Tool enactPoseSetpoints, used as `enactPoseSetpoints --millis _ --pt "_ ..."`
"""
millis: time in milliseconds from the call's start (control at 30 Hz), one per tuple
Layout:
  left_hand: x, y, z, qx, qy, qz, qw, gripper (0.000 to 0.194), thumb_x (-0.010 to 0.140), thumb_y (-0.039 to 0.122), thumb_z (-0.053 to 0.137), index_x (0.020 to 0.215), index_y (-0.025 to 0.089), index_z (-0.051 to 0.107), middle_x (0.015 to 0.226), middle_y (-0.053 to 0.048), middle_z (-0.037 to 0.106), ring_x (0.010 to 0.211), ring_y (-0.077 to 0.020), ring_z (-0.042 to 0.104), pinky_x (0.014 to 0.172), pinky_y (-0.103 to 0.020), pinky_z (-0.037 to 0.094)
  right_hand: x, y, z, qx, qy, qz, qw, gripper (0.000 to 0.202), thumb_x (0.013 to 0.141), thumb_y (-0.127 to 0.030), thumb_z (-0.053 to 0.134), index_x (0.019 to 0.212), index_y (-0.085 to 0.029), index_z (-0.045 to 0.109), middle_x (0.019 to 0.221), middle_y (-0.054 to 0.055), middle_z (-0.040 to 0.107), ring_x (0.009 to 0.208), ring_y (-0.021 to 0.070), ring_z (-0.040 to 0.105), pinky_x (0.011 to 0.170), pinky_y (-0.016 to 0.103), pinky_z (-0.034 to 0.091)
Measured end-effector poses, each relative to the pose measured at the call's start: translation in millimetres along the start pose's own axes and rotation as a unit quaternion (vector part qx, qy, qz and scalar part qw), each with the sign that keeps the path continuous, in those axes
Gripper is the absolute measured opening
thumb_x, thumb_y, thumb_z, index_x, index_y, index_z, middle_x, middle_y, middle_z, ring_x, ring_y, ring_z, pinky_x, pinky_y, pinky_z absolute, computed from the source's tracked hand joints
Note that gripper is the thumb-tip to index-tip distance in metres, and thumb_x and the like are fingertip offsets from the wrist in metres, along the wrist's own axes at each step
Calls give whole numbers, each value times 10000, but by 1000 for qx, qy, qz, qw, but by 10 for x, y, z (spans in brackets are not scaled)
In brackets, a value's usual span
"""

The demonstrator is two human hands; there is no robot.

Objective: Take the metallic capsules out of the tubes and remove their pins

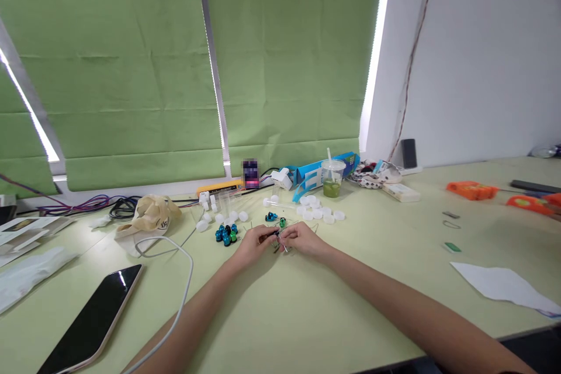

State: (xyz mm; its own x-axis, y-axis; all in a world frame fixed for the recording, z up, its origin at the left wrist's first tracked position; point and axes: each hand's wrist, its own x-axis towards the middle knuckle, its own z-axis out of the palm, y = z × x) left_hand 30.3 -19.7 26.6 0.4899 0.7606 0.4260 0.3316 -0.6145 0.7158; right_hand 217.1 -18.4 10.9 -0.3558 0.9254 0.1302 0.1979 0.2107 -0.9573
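Observation:
Near the middle of the pale green table, my left hand and my right hand meet, fingertips pinched close together. Between them are small dark and silvery thin parts, too small to name; which hand grips which I cannot tell. A small green piece sits just beyond the fingertips, with a blue and black piece behind it. Left of my left hand lies a cluster of blue, green and black round pieces. Thin wire-like bits lie around my fingers.
White round caps and a cup with green liquid stand behind my right hand. A grey-white cable crosses my left forearm. A phone lies front left, a cloth bag behind it. Orange tools and paper are right.

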Motion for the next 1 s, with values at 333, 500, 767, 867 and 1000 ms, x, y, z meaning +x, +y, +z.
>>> enactPoseSetpoints --millis 333,500,767,867,1000 --pt "-27 96 12 35 -34 -15 999 357 820 355 434 1066 197 638 972 -75 659 826 -205 576 731 -282 435 56 79 85 -20 106 24 994 159 543 -194 685 619 -146 554 467 -44 510 444 81 465 424 181 330" --pt "-33 190 -4 46 -57 -15 997 366 817 302 408 1099 199 617 916 -52 660 793 -181 568 725 -253 429 102 154 93 -43 113 21 992 147 561 -196 665 639 -145 551 469 -52 484 431 70 438 414 174 315" --pt "-40 285 10 60 -81 6 995 352 824 236 327 979 182 639 790 -30 629 718 -159 534 667 -223 406 132 200 101 -76 112 13 991 105 578 -179 640 639 -144 562 466 -55 467 432 68 431 416 170 320" --pt "-43 254 37 71 -79 2 994 344 819 226 309 910 172 637 724 -19 593 681 -150 513 644 -215 396 140 237 110 -88 113 11 990 90 590 -172 625 651 -145 564 469 -53 474 431 74 447 419 172 337" --pt "-37 179 70 60 -68 -8 996 337 819 247 307 827 158 632 615 7 538 582 -130 466 596 -213 373 140 272 127 -115 124 4 986 79 597 -162 610 664 -149 570 481 -53 478 439 76 454 423 168 336"
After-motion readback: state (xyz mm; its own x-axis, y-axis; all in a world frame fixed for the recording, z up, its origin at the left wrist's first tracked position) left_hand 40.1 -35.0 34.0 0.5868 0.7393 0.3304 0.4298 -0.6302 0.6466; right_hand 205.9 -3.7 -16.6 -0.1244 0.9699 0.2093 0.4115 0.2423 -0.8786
